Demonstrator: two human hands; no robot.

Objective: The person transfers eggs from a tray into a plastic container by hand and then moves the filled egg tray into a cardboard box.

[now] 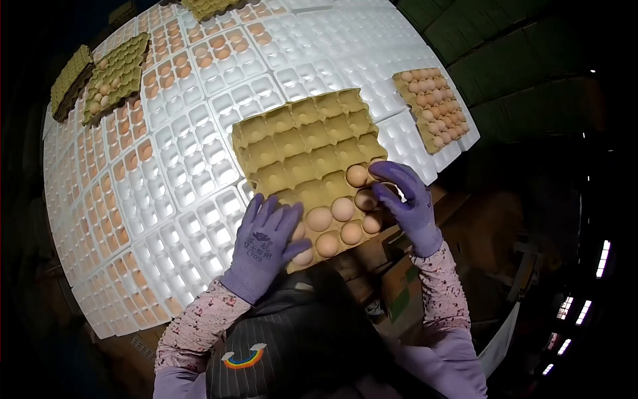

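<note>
Right at the centre lies a yellow pulp tray (302, 143), tilted cornerwise on a wide field of white foam cartons (199, 143). Its far cells stand bare. Its near corner holds eggs (343, 209): about eight pale brown ones can be counted, with others perhaps hidden under the gloves. The left hand (266, 243), in a purple glove, lies spread and flat on the tray's near edge, fingers touching the nearest eggs. The right hand (405, 199), gloved alike, curls its fingers round the eggs at the tray's right edge; whether it grips one cannot be told. Further out, a full tray (432, 106) lies at the right and two greenish trays (116, 76) at the upper left. Many cartons on the left are filled.
</note>
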